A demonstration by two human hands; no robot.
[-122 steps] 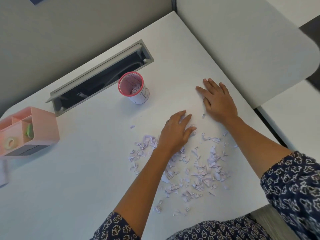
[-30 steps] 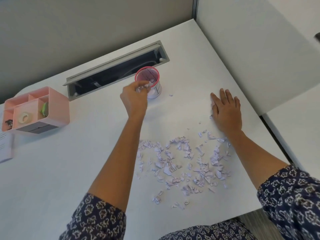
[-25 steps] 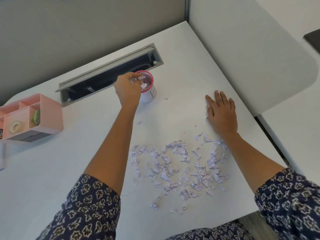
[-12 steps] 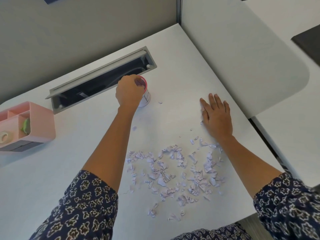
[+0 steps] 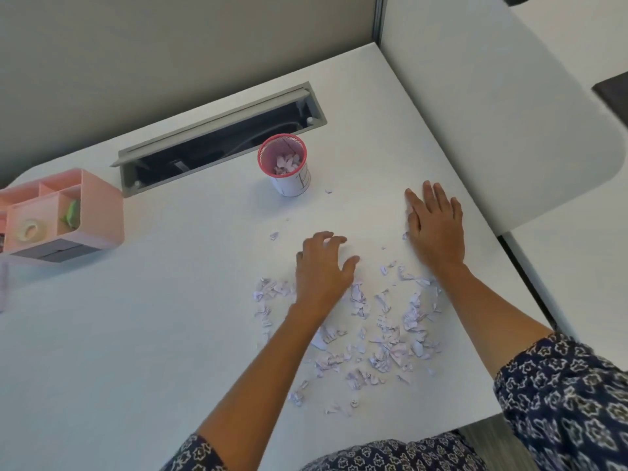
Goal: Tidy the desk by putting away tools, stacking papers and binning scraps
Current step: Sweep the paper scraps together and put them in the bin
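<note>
Cutting the pink organiser off at the left edge, hiding paper scraps under the left hand, leaving marks on the cup illegibly small.

Bright, diffuse light on the desk; faint shadow beside the cup beyond the left hand; edges bow, detail soft.

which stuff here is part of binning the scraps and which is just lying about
In the job: paper scraps, pink mesh cup, left hand, right hand.
Lying about: pink organiser, tape roll in it, open cable hatch.
</note>
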